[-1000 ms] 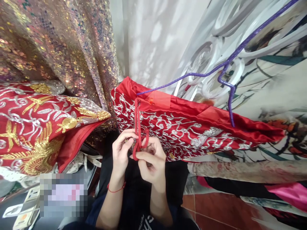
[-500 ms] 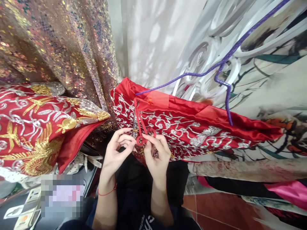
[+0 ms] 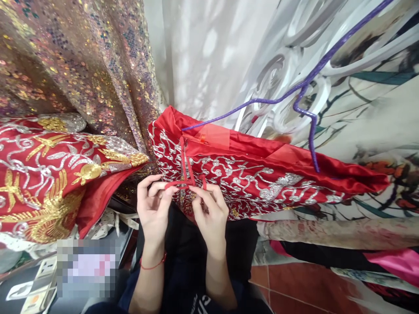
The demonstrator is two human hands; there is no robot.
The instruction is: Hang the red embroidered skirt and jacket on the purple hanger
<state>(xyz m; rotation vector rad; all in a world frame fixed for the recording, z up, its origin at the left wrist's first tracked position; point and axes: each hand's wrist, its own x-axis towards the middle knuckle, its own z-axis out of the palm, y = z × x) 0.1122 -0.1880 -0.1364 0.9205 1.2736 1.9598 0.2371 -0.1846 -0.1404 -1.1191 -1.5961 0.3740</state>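
A red cord hangs from the waist edge of a red satin garment embroidered in silver. My left hand pinches a loop of the cord between thumb and forefinger. Just to its right, my right hand grips the same cord with thumb and fingers, and the cord is stretched sideways between the two hands. The garment hangs on a purple hanger, whose one end sits inside the satin edge. Behind the fingers, part of the cord and embroidery is hidden.
At the left lies another red garment with gold and silver embroidery, below a sequined curtain. White scrollwork stands behind the hanger at the right. A power strip lies on a dark surface at lower left. Folded fabrics lie at the right.
My left hand has moved left, away from my right hand, drawing the cord's loop out sideways. My right hand stays near the same spot with its fingers shifted on the cord.
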